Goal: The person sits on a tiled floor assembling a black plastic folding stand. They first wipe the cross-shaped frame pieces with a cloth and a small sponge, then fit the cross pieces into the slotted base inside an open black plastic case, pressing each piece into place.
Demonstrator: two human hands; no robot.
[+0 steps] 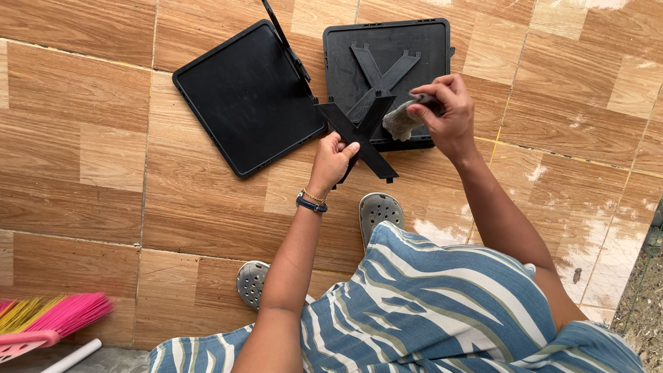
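My left hand (333, 160) grips a black X-shaped plastic brace (359, 132) by its lower end and holds it up above the floor. Pinched in my right hand (449, 114) is a crumpled grey cloth (402, 121), which touches the brace's right arm. Below them a black square panel (414, 48) lies on the floor with a second X-shaped brace (381, 72) resting on it. A second black square panel (245, 97) lies to the left, a thin black strip (284, 43) standing along its right edge.
Wood-look floor tiles (90, 159) run all around, with whitish stains (594, 242) at the right. A pink and yellow broom head (48, 321) lies at the bottom left. My grey perforated clogs (378, 211) stand just below the panels.
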